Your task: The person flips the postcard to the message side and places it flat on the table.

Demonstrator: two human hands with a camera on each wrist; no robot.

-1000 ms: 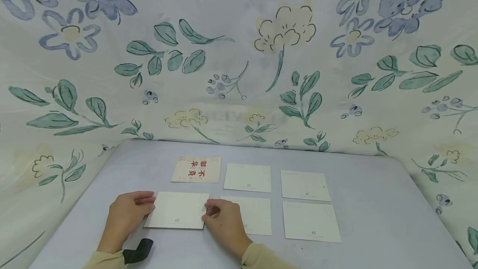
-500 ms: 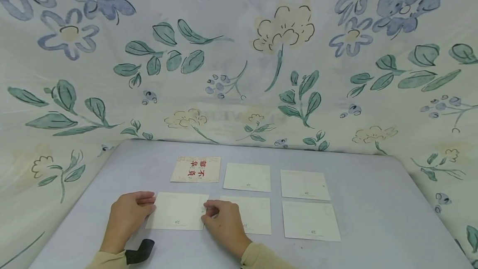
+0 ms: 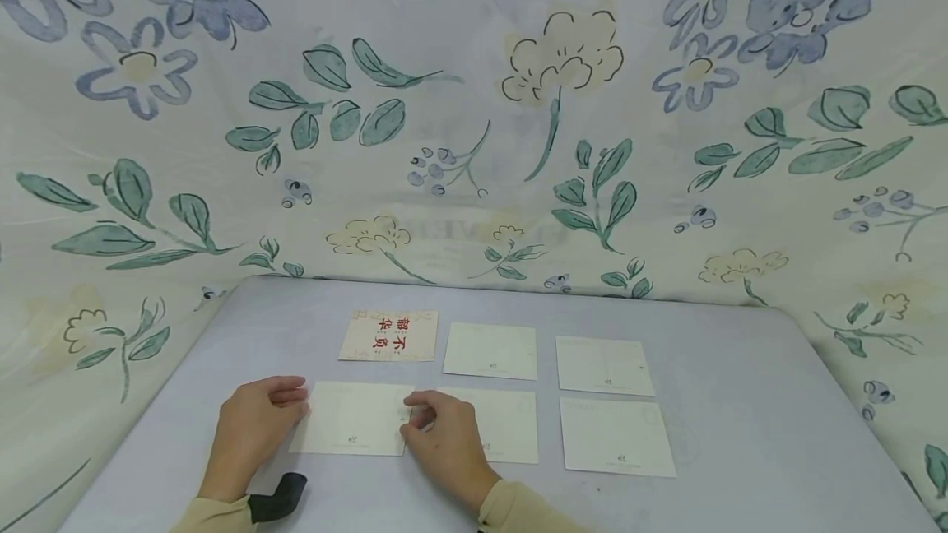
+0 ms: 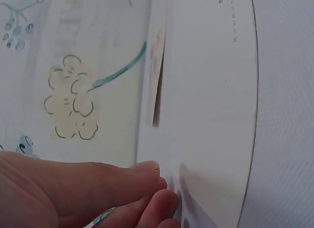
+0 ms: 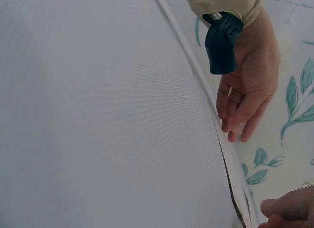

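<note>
A white postcard [image 3: 351, 419] with a small dark print near its lower edge lies flat on the table at the front left. My left hand [image 3: 255, 426] is beside its left edge, fingertips close to the card and loosely bent. In the left wrist view the fingers [image 4: 147, 184] appear just off the card's [image 4: 211, 105] corner. At the right edge rests my right hand [image 3: 449, 438], thumb and forefinger slightly apart, the thumb tip right at the card. The right hand partly covers a second white postcard [image 3: 509, 426].
A card with red characters [image 3: 400, 336] lies behind the front left card. Further white cards lie at the back middle [image 3: 491, 352], back right [image 3: 605, 366] and front right [image 3: 618, 438]. A black wrist camera [image 3: 277, 498] sits on the left wrist. Flowered cloth [image 3: 444, 105] hangs behind the table.
The front left postcard has come down flat onto the table; the dark shadow under its near edge has faded. My right forefinger has lifted slightly. The other cards have stayed put.
</note>
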